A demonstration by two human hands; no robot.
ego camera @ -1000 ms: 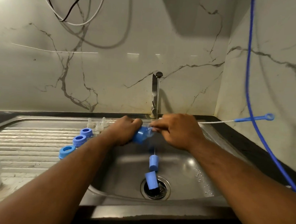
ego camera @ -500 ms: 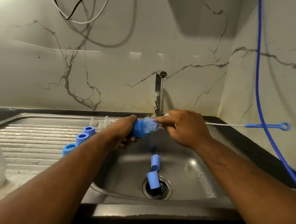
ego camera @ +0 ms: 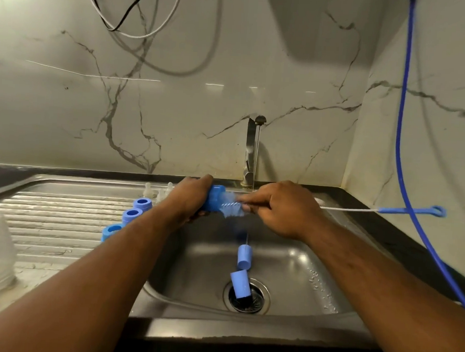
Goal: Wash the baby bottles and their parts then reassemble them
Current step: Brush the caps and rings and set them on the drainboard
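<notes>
A blue bottle part (ego camera: 215, 197) was held above the back edge of the sink (ego camera: 301, 273), gripped in the curled fingers of the left hand (ego camera: 188, 200). A bottle brush (ego camera: 231, 206) was pinched by its wire stem in the right hand (ego camera: 281, 208), bristles at the part's mouth. Two blue caps (ego camera: 244, 257) were noted beside the drain (ego camera: 246, 300), and three blue rings (ego camera: 132, 215) at the drainboard's (ego camera: 62, 220) right edge.

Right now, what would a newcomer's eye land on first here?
Over the sink, the left hand grips a blue cap while the right hand holds a bottle brush, bristles at the cap's mouth, by the tap's thin stream. Below, two loose blue caps lie by the drain. Three blue rings line the drainboard on the left.
</notes>
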